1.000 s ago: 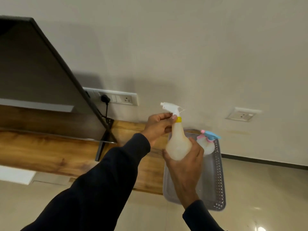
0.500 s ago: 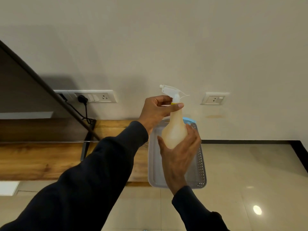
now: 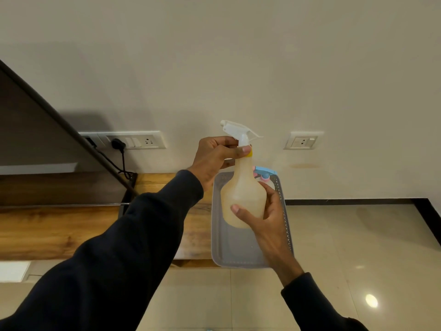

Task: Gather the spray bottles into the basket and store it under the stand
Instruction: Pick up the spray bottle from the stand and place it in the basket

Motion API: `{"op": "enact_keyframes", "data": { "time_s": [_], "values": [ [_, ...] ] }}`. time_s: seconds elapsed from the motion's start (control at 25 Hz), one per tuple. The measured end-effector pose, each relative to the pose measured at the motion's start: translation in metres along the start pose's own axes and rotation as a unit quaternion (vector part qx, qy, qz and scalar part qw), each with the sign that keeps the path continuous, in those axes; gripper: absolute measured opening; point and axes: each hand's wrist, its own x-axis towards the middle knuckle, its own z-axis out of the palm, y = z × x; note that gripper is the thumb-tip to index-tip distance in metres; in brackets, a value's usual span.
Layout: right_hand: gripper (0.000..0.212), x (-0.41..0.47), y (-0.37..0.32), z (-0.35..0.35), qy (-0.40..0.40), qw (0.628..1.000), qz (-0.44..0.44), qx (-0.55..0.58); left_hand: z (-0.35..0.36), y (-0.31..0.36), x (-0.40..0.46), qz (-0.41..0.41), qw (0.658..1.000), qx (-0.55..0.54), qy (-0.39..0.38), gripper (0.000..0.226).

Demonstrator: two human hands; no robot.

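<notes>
At the bottom edge of the view, two dark sleeves (image 3: 124,266) enter and are cut off by the frame, so nothing of the person is seen beyond the arms. The right hand (image 3: 265,220) is wrapped around the lower body of a spray bottle (image 3: 242,199); its thumb lies on the front and the other fingers pass behind, where they are hidden. The left hand (image 3: 214,156) is closed around the neck of the same bottle, with the thumb pressed on the yellow collar, just below the white trigger head. The bottle stands upright in the air, above the grey basket (image 3: 220,235). Its body is cloudy, pale yellowish plastic; whether there is liquid inside is hard to make out.

The basket has a perforated right wall and sits at the right end of the wooden stand (image 3: 59,230), with its near edge reaching over the front edge of the stand. Much of its floor is covered by the bottle and the right hand. In its far right corner a second spray bottle (image 3: 263,174) shows only a blue trigger and a pink collar; the rest is hidden.

On the far left a dark screen (image 3: 35,130) leans into view, cut by the frame. Behind are a cream wall, a switch panel (image 3: 143,139) with a black plug and cable, and a single socket (image 3: 303,140). The floor (image 3: 358,247) to the right is glossy beige tile.
</notes>
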Motion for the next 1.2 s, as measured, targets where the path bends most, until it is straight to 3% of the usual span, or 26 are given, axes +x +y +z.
{"op": "enact_keyframes", "data": {
  "time_s": [0.12, 0.28, 0.6, 0.76, 0.96, 1.2],
  "values": [
    [0.107, -0.008, 0.005, 0.015, 0.100, 0.990, -0.020, -0.097, 0.003, 0.000, -0.004, 0.011, 0.999, -0.009, 0.031, 0.023],
    [0.103, -0.007, 0.013, 0.026, 0.136, 0.975, -0.032, -0.172, 0.005, -0.001, -0.006, 0.024, 0.999, 0.013, 0.029, 0.023],
    [0.088, -0.009, 0.035, 0.006, 0.043, 0.988, -0.025, -0.147, 0.000, -0.017, -0.014, 0.038, 0.999, 0.033, 0.003, 0.024],
    [0.090, -0.010, 0.046, 0.000, -0.003, 0.994, -0.011, -0.105, -0.006, -0.031, -0.017, 0.016, 1.000, 0.004, 0.003, 0.020],
    [0.095, 0.000, 0.066, 0.000, -0.064, 0.989, 0.028, -0.134, -0.022, -0.051, -0.011, -0.034, 0.999, 0.010, 0.003, 0.034],
    [0.098, 0.032, 0.102, 0.008, 0.019, 0.958, -0.007, -0.287, -0.033, -0.079, 0.003, -0.062, 0.997, 0.050, -0.019, 0.035]
  ]
}}
